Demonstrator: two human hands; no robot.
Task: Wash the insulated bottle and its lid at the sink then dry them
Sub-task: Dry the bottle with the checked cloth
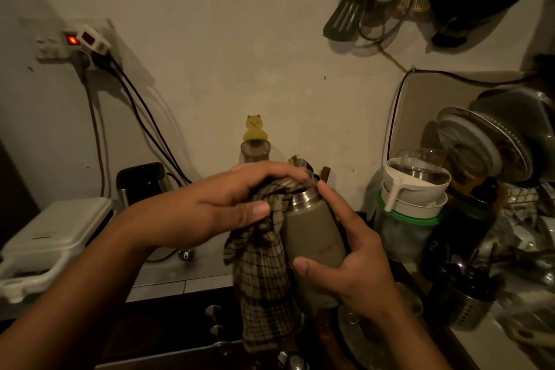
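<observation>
The insulated bottle [315, 237] is olive-grey with a bare steel neck and stands upright in mid-air over the dark sink, its lid off and not in view. My right hand [351, 252] grips the bottle's body from the right, thumb across the front. My left hand [222, 207] holds a checked brown cloth [264, 264] bunched over the bottle's mouth, and the rest of the cloth hangs down the bottle's left side. The mouth itself is hidden by the cloth.
A crowded dish rack [492, 177] with bowls, lids and a steel cutlery holder [462, 300] fills the right. A white lidded box [51, 240] and a dark kettle [144, 183] sit at the left, under a wall socket with cables [87, 45]. Utensils [375, 3] hang on the wall above.
</observation>
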